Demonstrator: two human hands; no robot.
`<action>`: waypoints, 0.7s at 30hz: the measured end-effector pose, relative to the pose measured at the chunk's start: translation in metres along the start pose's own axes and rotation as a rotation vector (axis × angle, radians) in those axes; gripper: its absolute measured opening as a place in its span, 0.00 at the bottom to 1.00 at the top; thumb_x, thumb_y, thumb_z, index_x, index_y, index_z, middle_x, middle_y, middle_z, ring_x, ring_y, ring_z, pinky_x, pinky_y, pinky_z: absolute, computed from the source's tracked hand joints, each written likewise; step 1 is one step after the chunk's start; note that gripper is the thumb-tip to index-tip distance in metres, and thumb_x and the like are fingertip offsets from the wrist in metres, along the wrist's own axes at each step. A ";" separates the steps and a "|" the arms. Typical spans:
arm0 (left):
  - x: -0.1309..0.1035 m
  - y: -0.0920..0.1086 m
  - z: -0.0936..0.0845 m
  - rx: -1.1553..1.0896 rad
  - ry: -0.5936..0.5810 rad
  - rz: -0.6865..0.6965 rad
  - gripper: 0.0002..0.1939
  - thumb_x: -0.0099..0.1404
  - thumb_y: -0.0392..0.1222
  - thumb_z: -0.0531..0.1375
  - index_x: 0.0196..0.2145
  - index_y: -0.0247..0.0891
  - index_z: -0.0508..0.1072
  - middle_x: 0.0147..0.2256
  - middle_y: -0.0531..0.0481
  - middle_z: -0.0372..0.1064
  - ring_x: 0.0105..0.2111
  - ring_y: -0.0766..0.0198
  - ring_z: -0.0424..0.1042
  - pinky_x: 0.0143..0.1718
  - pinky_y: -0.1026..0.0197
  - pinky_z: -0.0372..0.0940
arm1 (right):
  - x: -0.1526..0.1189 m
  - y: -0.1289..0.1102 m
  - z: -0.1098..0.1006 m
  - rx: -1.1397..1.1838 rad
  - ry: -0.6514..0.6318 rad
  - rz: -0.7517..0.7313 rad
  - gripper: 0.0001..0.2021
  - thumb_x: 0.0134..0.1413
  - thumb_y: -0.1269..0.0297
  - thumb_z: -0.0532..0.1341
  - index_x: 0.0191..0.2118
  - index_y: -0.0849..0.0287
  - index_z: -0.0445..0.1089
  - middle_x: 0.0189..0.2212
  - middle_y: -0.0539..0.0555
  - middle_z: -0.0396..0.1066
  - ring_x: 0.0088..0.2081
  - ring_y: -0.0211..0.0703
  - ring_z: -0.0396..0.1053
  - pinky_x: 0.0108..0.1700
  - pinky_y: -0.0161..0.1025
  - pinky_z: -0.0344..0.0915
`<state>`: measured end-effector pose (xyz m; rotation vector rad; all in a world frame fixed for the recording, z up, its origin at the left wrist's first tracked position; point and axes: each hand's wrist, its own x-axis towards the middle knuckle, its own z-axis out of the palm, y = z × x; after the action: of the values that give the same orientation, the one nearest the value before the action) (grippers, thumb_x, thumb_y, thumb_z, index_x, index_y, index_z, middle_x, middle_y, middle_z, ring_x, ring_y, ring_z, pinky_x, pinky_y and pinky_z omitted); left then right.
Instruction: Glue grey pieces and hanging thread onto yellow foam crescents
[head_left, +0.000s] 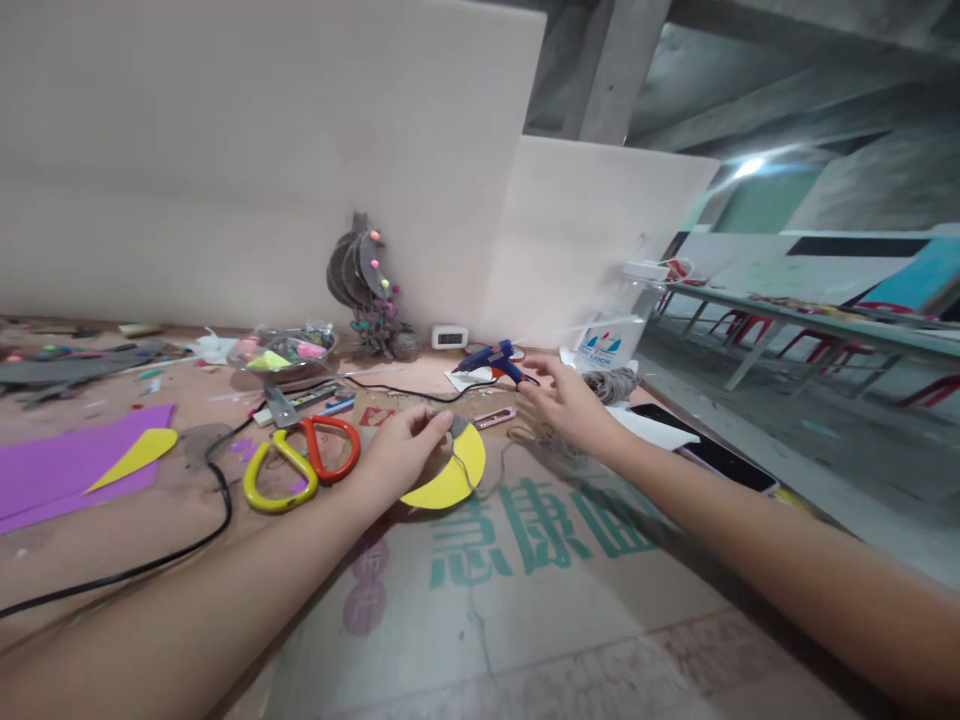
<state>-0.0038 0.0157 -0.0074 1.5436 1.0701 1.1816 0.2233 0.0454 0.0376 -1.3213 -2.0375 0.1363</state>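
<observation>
Both bare forearms reach forward from the lower corners over cardboard point(570, 620) printed with green characters, on the table point(202, 550). The left forearm slants up and inward, passing just beside the scissors point(309, 450); a black cable point(225, 500) runs farther out. The left hand point(409, 450) is turned with its back toward the left, fingers curled and mostly hidden, thumb stretched across the top. Its grip is closed on the yellow disc point(450, 485), which lies low over the cardboard, near its upper edge, with a strand of thread point(495, 485) beside it.

The right forearm comes in at a longer slant, past the phone point(709, 450) and white paper point(652, 425). The right hand point(559, 400) reaches farther than the left, palm down, wrist nearly straight. Its grip is loose, fingers apart and thumb held away, around the handle end of the blue glue gun point(491, 357); whether skin touches the handle, I cannot tell. A pink cutter point(495, 418) lies between the hands.

Beyond stand a white timer point(450, 337) and a grey ornament point(367, 285), before a pale board point(262, 150).
</observation>
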 end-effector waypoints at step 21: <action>-0.001 0.004 -0.002 -0.024 0.099 -0.017 0.17 0.55 0.54 0.57 0.22 0.37 0.65 0.15 0.57 0.60 0.13 0.72 0.55 0.15 0.68 0.48 | -0.056 -0.059 0.012 0.203 -0.438 0.031 0.10 0.56 0.60 0.54 0.33 0.58 0.71 0.26 0.49 0.68 0.27 0.35 0.63 0.30 0.32 0.57</action>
<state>-0.0059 0.0140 -0.0034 1.4678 1.1274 1.2665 0.1843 -0.0260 0.0266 -1.2749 -2.2850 0.6799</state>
